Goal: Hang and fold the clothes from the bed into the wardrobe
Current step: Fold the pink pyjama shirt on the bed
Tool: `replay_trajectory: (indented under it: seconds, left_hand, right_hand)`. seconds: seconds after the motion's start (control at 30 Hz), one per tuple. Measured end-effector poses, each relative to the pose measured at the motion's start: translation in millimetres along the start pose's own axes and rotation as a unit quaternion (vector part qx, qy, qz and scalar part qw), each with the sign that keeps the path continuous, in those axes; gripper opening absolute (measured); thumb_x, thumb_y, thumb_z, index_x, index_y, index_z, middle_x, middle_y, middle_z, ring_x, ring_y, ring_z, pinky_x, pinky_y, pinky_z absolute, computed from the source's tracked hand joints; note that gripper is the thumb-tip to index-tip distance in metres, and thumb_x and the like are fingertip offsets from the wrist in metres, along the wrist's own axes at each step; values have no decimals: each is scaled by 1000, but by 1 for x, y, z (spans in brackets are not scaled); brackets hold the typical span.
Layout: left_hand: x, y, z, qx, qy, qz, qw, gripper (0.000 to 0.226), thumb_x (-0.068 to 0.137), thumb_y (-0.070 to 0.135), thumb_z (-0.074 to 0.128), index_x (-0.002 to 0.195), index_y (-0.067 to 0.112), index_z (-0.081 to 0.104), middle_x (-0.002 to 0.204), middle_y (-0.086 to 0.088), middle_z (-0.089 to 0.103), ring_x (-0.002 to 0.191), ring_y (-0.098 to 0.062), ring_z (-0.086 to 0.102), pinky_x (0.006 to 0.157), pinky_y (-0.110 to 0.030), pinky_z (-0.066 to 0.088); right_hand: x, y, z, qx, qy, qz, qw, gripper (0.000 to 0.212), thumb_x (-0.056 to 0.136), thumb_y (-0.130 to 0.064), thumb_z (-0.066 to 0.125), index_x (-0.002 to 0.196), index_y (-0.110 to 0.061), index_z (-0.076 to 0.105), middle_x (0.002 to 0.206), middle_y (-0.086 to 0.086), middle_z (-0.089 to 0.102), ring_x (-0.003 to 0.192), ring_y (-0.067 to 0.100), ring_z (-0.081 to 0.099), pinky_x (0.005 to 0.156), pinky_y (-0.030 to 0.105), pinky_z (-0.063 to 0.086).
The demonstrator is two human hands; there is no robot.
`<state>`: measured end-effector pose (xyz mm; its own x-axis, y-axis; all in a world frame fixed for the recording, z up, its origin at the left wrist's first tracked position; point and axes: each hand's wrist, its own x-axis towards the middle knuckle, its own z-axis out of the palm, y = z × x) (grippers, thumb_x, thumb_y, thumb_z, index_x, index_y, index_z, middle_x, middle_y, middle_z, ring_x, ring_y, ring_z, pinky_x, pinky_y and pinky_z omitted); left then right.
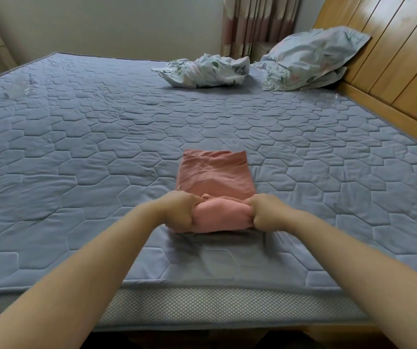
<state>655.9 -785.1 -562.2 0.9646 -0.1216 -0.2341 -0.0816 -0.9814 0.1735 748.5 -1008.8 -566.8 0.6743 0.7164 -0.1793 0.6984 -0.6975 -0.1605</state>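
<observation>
Both arms outstretched, bare; left hand [179, 210], right hand [265, 213] curled, gripping pink garment [215, 175] ends.

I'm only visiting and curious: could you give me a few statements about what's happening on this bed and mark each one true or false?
1. The left hand and the right hand both grip the near end of the pink garment. True.
2. The pink garment hangs on a hanger. False: it lies partly folded on the quilted bed cover.
3. A pillow lies by the wooden headboard. True.
4. The crumpled floral cloth lies on top of the pink garment. False: it lies at the far side of the bed, beside the pillow.
</observation>
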Motion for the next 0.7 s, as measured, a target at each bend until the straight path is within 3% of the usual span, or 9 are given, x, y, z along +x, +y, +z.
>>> replay_trajectory:
  seconds: [0.13, 0.2, 0.27, 0.4, 0.47, 0.53, 0.6, 0.67, 0.7]
  left_hand:
    - [-9, 7, -28, -159, -232, -32, 959, 23, 68, 5, 66, 84, 20, 59, 57, 2, 65, 45, -13, 60, 37, -20, 43]
    - [-12, 5, -35, -211, -287, -19, 934, 28, 63, 5, 72, 86, 17, 60, 63, 2, 66, 48, -9, 61, 38, -17, 42]
    - [-15, -3, -36, -280, -272, -4, 921, 41, 53, 12, 73, 92, 20, 63, 78, 1, 68, 64, -13, 66, 46, -21, 49]
    - [-8, -34, -36, -492, -82, -47, 866, 52, 51, 11, 73, 99, 32, 72, 93, -2, 67, 78, -18, 63, 62, -28, 53]
    - [2, -44, -34, -578, 39, -113, 807, 54, 62, 8, 73, 111, 29, 69, 98, -5, 65, 75, -18, 60, 59, -26, 51]
    - [16, -43, -31, -589, 186, -189, 764, 53, 77, 8, 71, 127, 20, 58, 110, -9, 65, 84, -20, 62, 69, -29, 51]
    - [27, -32, -29, -456, 338, -241, 787, 52, 84, 9, 63, 134, 13, 50, 121, -12, 62, 105, -24, 59, 89, -31, 46]
    - [32, -12, -27, -274, 432, -159, 844, 50, 86, 8, 56, 136, 8, 49, 132, -13, 56, 122, -28, 50, 104, -34, 35]
    - [36, -2, -23, -182, 428, -92, 881, 49, 88, 13, 53, 136, 9, 49, 137, -13, 52, 127, -29, 46, 107, -36, 31]
  right_hand:
    - [-10, -6, -38, 70, -198, 41, 977, 13, 60, 0, 58, 61, -12, 53, 61, 5, 55, 55, 21, 54, 43, 19, 37]
    - [-13, -9, -52, 95, -287, 26, 953, 23, 47, -6, 62, 69, -11, 61, 65, 4, 57, 55, 18, 54, 45, 19, 37]
    - [-12, -6, -61, 120, -300, 16, 946, 34, 41, -10, 61, 75, -12, 65, 68, 2, 59, 62, 17, 56, 50, 21, 40]
    - [5, 18, -66, 220, -115, 55, 967, 38, 47, -15, 58, 84, -16, 66, 72, -3, 58, 69, 13, 54, 57, 23, 40]
    - [18, 32, -61, 359, -9, 107, 927, 37, 57, -7, 62, 92, -16, 68, 79, 1, 59, 71, 15, 55, 59, 24, 45]
    - [34, 40, -51, 486, 96, 161, 854, 32, 70, 6, 62, 95, -14, 68, 80, 5, 60, 67, 15, 56, 52, 21, 47]
    - [50, 41, -36, 533, 192, 210, 797, 29, 75, 10, 60, 97, -7, 66, 82, 7, 62, 64, 14, 55, 45, 17, 44]
    - [65, 39, -19, 517, 256, 259, 775, 21, 78, 5, 62, 96, -6, 64, 86, 8, 63, 71, 16, 57, 55, 21, 46]
    - [69, 37, -12, 497, 266, 278, 778, 18, 79, 0, 64, 97, -6, 64, 89, 8, 64, 79, 19, 59, 64, 24, 47]
